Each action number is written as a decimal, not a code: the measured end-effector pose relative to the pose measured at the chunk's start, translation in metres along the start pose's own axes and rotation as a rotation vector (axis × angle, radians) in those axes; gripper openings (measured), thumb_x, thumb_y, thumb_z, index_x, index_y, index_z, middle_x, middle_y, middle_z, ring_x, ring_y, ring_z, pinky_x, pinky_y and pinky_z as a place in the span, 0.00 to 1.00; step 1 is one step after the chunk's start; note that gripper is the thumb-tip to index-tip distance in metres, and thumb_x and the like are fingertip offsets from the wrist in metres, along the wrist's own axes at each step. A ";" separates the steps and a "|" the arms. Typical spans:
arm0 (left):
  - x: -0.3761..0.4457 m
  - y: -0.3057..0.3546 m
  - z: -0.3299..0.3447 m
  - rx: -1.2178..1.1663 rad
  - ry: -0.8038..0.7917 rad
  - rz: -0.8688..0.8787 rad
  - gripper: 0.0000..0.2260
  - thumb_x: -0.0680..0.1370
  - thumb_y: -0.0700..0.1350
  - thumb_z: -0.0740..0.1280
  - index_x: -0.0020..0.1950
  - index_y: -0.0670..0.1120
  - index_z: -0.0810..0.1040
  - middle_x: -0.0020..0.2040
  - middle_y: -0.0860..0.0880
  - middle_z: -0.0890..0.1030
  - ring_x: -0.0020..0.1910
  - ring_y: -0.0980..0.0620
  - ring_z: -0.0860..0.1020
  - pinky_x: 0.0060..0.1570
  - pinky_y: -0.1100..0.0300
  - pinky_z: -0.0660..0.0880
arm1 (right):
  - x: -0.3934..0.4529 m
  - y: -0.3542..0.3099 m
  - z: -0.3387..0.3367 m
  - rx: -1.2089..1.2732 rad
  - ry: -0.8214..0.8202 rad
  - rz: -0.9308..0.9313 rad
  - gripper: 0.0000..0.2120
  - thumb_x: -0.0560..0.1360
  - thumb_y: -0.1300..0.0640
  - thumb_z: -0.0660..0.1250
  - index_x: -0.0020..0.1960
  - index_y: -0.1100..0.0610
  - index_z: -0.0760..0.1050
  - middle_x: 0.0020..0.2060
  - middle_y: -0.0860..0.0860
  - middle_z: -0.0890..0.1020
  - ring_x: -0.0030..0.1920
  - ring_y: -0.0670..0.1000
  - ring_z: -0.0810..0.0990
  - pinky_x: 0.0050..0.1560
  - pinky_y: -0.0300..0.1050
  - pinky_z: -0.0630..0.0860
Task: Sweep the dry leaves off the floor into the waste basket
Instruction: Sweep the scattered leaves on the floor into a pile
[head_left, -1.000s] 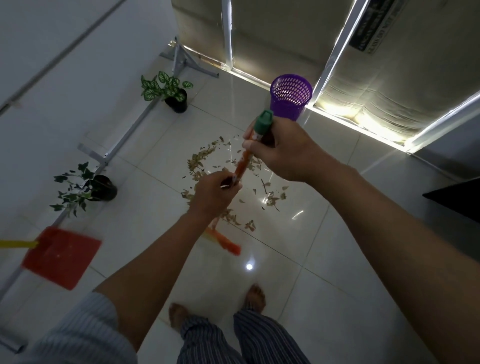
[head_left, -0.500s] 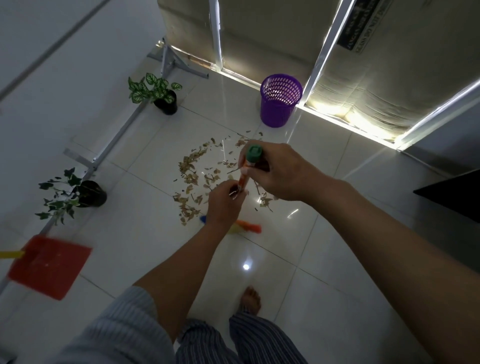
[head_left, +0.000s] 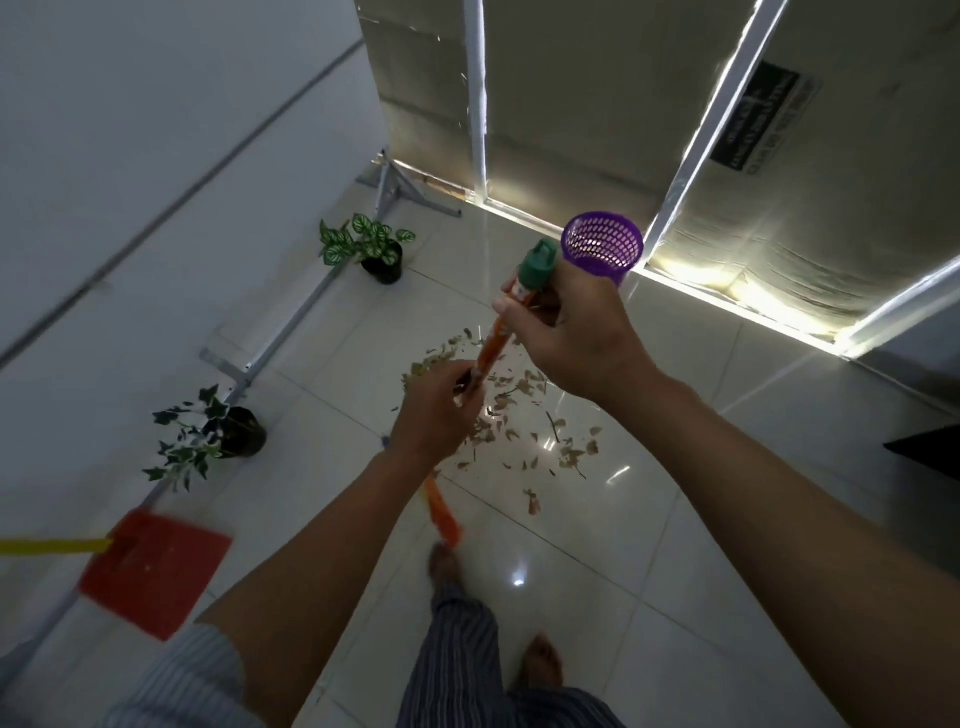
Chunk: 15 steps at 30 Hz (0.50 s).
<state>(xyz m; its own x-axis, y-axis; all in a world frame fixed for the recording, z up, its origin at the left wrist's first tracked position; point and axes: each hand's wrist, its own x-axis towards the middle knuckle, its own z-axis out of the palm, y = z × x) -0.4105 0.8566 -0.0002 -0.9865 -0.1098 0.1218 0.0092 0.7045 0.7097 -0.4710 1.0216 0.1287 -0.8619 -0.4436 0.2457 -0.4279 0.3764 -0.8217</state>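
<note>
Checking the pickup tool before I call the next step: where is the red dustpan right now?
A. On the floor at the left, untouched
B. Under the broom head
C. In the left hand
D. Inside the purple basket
A: the red dustpan lies on the floor at left, while the left hand and right hand both grip the broom.

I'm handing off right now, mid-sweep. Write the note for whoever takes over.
Left hand grips the broom partway down its handle; right hand grips it near the green top.
Broom head is on the floor by the feet.
Dry leaves lie scattered on the tiles; purple waste basket stands beyond them by the wall.
Red dustpan lies to the left, untouched.
Done: nothing binned that I can see. Left: gather, scoop, dump.
</note>
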 end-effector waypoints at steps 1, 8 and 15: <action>0.001 -0.011 -0.007 0.018 -0.012 -0.001 0.07 0.76 0.45 0.68 0.53 0.47 0.79 0.46 0.51 0.81 0.45 0.55 0.80 0.48 0.54 0.80 | 0.004 0.001 0.010 0.016 0.016 0.020 0.09 0.78 0.57 0.70 0.56 0.60 0.77 0.43 0.49 0.82 0.42 0.43 0.83 0.46 0.31 0.79; 0.001 -0.095 -0.018 0.076 -0.065 -0.058 0.06 0.75 0.41 0.69 0.51 0.45 0.80 0.40 0.50 0.79 0.39 0.50 0.78 0.40 0.55 0.76 | 0.003 0.028 0.094 0.074 -0.001 0.243 0.07 0.77 0.55 0.71 0.52 0.56 0.79 0.40 0.45 0.82 0.39 0.41 0.82 0.42 0.36 0.80; 0.007 -0.147 0.008 -0.022 -0.182 -0.163 0.07 0.75 0.40 0.68 0.52 0.45 0.80 0.45 0.48 0.82 0.42 0.50 0.79 0.45 0.51 0.77 | -0.011 0.039 0.152 -0.037 0.101 0.424 0.07 0.76 0.56 0.73 0.53 0.56 0.80 0.39 0.50 0.84 0.38 0.42 0.82 0.41 0.30 0.78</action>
<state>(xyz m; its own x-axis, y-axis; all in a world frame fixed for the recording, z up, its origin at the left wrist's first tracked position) -0.4204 0.7572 -0.1091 -0.9885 -0.0908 -0.1213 -0.1507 0.6719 0.7251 -0.4372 0.9170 0.0156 -0.9850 -0.1626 -0.0585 -0.0388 0.5380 -0.8421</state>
